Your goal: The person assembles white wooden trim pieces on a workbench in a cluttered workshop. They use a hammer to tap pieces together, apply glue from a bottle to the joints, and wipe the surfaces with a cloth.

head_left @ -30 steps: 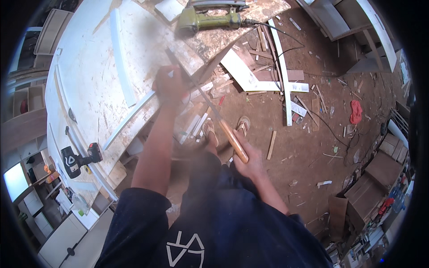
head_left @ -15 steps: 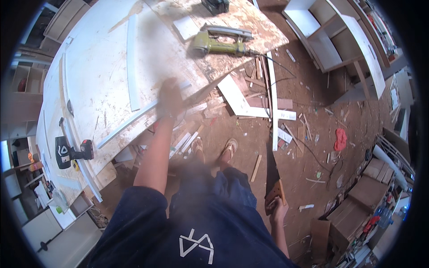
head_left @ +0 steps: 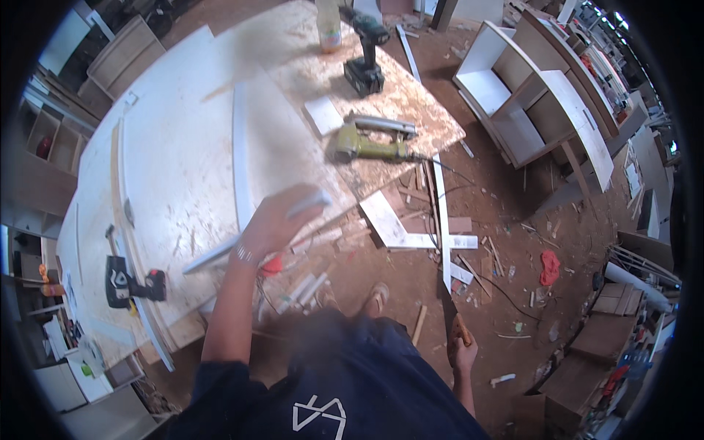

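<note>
Clamping round a white strip (head_left: 213, 254) along the near edge of the desk (head_left: 176, 176), the left fingers (head_left: 293, 202) have scrap-littered floor (head_left: 513, 356) to their right, where the right fingers (head_left: 462, 355) wrap the handle of a saw (head_left: 450, 312). Beyond the left fingers lies a corded green tool (head_left: 375, 150), then a dark drill (head_left: 369, 53); another power tool (head_left: 119, 282) sits leftward, and a long slat (head_left: 441, 220) lies ahead of the right fingers.

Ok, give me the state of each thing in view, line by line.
Left hand: gripping white strip
White strip: held
Right hand: gripping saw
Saw: held clear of strip
Nail gun: lying on table, hose attached
Green drill: upright on its battery
Black drill: battery fitted
Bottle: upright
Cabinet: open-fronted
Red cloth: crumpled on floor
</note>
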A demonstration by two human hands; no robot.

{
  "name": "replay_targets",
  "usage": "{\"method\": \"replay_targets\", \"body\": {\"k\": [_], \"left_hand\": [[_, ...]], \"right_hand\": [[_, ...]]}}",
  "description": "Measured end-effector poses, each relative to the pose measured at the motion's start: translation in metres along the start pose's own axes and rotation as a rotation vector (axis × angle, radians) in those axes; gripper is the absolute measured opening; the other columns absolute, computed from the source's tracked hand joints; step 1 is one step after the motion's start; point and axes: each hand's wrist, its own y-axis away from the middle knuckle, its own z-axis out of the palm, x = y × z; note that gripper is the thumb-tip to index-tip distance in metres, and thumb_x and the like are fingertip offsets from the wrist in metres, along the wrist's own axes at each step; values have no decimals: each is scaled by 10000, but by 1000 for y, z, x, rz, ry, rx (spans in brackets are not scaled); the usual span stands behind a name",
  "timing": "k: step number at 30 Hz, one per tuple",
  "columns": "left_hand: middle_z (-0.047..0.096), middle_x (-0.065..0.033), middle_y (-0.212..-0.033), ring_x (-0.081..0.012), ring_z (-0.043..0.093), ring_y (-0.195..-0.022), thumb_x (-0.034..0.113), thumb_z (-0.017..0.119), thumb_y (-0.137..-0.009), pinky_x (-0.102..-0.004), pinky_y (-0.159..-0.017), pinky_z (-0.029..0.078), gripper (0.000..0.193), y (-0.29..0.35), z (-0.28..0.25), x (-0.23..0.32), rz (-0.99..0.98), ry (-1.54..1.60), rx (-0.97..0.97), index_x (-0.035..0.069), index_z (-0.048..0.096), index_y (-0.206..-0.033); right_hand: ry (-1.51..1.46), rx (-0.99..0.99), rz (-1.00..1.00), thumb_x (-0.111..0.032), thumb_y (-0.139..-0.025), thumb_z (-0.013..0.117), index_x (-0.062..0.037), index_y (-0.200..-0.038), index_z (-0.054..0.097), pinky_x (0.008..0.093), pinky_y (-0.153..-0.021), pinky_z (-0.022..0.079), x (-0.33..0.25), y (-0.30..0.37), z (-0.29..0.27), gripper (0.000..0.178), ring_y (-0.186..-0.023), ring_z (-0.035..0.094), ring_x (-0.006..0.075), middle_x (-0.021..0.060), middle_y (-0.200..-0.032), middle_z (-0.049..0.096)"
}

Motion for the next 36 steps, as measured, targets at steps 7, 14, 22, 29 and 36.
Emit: {"method": "replay_targets", "body": {"k": [7,14,22,29,36], "left_hand": [[743,-177,-1031,-208,741,-938,101,779,-917,-338,-822,589,328,100,-127,49,401,497,99,11,665,-1211],[661,-146,-966,-209,681,-790,323,683,-1031,-347,-686,578,607,143,-211,40,605,690,828,22,389,-1469],[698,-167,-1116,-179,675,-854,223,710,-1007,-330,-741,571,562,165,-268,14,270,806,1433,59,423,-1461],[667,-101,-973,-120,612,-710,248,652,-1039,-279,-616,533,505,182,-283,-28,244,642,1474,85,455,-1475],[509,10,-714,-83,472,-577,495,449,-1098,-216,-501,410,487,206,-276,-56,20,805,1387,58,626,-1219]], "right_hand": [[-22,-207,-105,-93,-828,614,45,-1328,647,300,-597,498,-59,4,82,519,-647,602,122,67,-848,662],[38,-493,-246,-22,-890,643,114,-1367,590,323,-983,507,-178,31,112,499,-1128,671,218,196,-1231,702],[27,-538,-538,-86,-859,612,82,-1336,632,368,-936,532,-241,49,133,507,-1070,704,241,182,-1134,732],[285,-538,-755,-18,-800,592,93,-1322,640,370,-887,551,-292,69,124,535,-994,719,246,202,-1038,741],[133,-879,-465,-137,-724,709,74,-1209,718,327,-795,556,-460,89,-17,529,-883,678,171,127,-966,738]]}}
